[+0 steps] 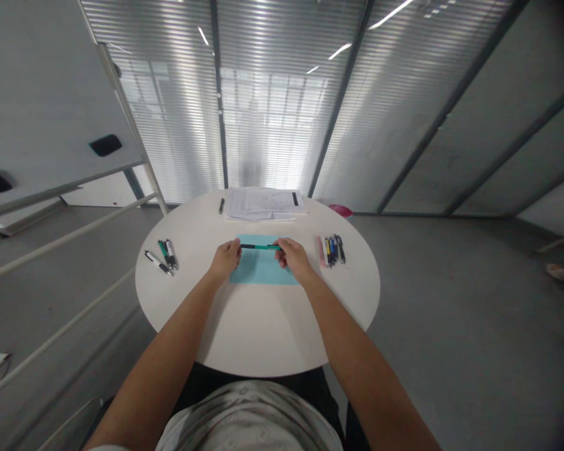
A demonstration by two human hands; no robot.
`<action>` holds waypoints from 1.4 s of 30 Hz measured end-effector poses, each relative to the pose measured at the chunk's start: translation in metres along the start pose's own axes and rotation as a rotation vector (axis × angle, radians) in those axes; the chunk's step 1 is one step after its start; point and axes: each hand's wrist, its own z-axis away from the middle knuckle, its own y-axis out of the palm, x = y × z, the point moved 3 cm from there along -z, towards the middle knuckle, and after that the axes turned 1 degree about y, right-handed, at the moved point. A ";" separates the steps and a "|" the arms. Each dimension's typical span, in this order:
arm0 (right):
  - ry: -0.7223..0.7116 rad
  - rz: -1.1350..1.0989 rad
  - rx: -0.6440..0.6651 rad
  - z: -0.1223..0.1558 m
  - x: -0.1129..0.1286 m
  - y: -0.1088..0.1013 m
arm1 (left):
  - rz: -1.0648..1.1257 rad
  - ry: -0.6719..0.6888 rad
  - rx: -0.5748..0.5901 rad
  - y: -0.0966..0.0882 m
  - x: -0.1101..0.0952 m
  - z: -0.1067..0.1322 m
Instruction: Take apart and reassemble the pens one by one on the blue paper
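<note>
A green and black pen [260, 247] is held level between both hands, above a light blue sheet [263, 270] on the round white table [258, 332]. My left hand [225, 259] pinches the pen's left end. My right hand [293, 258] pinches its right end. Both hands have their fingers closed round the pen's tips.
Three pens [163, 256] lie on the table's left side and several coloured pens [329, 250] on its right. A stack of papers [264, 204] with a dark pen [221, 205] beside it sits at the far edge. A whiteboard [42, 100] stands at left, glass walls behind.
</note>
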 end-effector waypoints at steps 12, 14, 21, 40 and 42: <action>0.015 -0.081 -0.028 -0.003 -0.005 -0.003 | 0.013 -0.026 -0.043 -0.002 -0.002 0.001; 0.020 -0.081 -0.021 -0.003 -0.006 -0.003 | 0.032 -0.039 -0.042 -0.002 -0.002 0.002; 0.010 -0.011 -0.018 -0.004 -0.009 -0.002 | 0.082 -0.049 -0.029 -0.002 -0.003 0.001; -0.026 -0.012 -0.121 -0.003 -0.001 -0.005 | 0.124 -0.078 -0.018 -0.001 0.001 0.000; -0.030 -0.016 -0.122 -0.004 -0.003 -0.005 | 0.135 -0.086 -0.018 0.000 0.001 0.000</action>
